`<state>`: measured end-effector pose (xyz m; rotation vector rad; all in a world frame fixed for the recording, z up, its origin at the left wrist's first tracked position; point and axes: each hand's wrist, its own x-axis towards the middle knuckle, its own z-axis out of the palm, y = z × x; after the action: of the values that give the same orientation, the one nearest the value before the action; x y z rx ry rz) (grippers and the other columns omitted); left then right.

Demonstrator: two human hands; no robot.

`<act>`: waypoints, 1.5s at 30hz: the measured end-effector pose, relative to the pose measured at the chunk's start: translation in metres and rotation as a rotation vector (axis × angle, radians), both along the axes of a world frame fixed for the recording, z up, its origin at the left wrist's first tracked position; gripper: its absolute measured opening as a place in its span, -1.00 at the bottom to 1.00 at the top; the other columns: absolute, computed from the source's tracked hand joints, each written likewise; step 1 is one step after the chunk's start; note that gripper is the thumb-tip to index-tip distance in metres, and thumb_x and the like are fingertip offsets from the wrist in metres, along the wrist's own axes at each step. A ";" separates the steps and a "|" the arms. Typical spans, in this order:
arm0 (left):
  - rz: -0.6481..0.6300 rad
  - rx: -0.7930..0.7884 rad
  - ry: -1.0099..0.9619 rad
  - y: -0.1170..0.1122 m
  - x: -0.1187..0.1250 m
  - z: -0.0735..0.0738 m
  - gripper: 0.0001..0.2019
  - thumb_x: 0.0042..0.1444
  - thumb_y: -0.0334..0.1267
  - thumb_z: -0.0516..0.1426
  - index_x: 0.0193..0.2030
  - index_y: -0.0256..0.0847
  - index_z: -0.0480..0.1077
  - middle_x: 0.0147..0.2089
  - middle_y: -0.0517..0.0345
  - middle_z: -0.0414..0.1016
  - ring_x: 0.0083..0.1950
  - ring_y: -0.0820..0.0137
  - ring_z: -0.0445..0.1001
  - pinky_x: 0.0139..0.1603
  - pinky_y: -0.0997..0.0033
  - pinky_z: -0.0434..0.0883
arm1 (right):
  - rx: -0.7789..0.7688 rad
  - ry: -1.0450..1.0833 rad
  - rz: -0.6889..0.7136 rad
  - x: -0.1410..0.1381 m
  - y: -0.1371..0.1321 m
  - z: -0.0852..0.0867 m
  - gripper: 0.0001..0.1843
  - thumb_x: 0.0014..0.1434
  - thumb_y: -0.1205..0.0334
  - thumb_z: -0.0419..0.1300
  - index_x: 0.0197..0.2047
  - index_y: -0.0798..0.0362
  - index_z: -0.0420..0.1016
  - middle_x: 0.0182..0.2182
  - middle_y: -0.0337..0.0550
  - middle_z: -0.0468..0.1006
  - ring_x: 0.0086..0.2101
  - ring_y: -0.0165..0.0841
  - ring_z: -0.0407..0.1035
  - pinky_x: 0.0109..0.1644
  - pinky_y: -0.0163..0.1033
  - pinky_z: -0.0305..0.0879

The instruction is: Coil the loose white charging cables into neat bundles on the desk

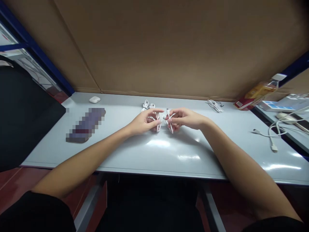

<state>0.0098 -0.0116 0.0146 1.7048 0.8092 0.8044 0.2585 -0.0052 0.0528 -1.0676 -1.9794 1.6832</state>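
Note:
Over the middle of the grey table, both of my hands hold a white charging cable [159,126] that is partly looped between them. My left hand [145,121] pinches one end, where a white plug shows at thumb and fingers. In my right hand [185,118] the fingers close around the other part, with a white connector [168,111] pointing up from them. Some of the cable is hidden behind my fingers. Just beyond my left hand lie white cable bundles [145,105], one with a dark tie around it.
A coiled white cable [214,105] lies at the back right, near a drink bottle [257,93]. Loose white cables [274,130] hang over the right side. At left are a white earbud case [95,99], a blurred dark object [87,124] and a black chair back [26,112]. Cardboard [156,48] walls the back.

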 end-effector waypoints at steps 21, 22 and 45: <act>0.063 -0.093 -0.092 0.001 0.005 -0.009 -0.61 0.01 -0.05 0.42 -0.25 -0.22 0.36 -0.21 0.05 0.57 -0.35 0.34 0.62 -0.30 0.26 0.61 | 0.220 -0.131 0.051 -0.014 -0.008 -0.004 -0.79 0.26 0.10 0.22 -0.17 0.01 0.63 -0.49 -0.24 0.61 -0.43 -0.35 0.51 -0.30 -0.26 0.39; 0.051 -0.088 -0.095 0.000 0.005 -0.009 -0.61 0.01 -0.04 0.41 -0.26 -0.22 0.37 -0.23 0.06 0.57 -0.34 0.33 0.62 -0.28 0.26 0.61 | 0.216 -0.132 0.042 -0.014 -0.008 -0.004 -0.80 0.24 0.11 0.23 -0.18 0.00 0.63 -0.50 -0.23 0.61 -0.43 -0.35 0.52 -0.30 -0.26 0.40; 0.103 -0.191 -0.064 0.029 -0.039 0.030 -0.68 0.02 -0.18 0.36 -0.06 -0.18 0.64 -0.22 0.04 0.51 -0.48 0.55 0.24 -0.51 0.46 0.21 | 0.213 -0.100 -0.270 0.034 0.004 0.024 -0.83 0.04 0.09 0.39 -0.34 0.01 0.64 0.01 -0.07 0.60 -0.58 -0.56 0.17 -0.50 -0.22 0.18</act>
<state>-0.0288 0.0170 0.0450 1.4713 0.9068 0.8199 0.2928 -0.0010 0.0770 -1.2927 -1.9206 1.2727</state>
